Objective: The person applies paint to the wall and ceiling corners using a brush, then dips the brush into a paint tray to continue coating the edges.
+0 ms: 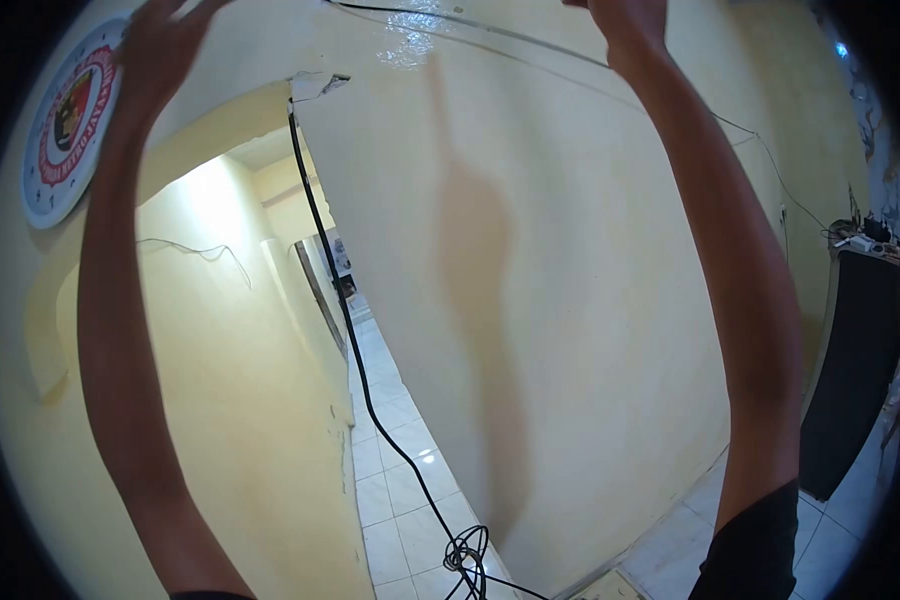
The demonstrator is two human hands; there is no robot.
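Overhead, left hand (160, 45) spread near emblem (70, 120); right hand (625, 25) cropped, seemingly at cable (490, 32).

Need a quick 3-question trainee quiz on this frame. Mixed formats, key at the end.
1. True or false: the black cable hangs down the wall corner to a coil on the tiled floor.
2. Which hand is beside the round emblem: A) left hand B) right hand?
3. What stands at the far right edge?

Key: 1 true; 2 A; 3 a dark cabinet with small items on top.
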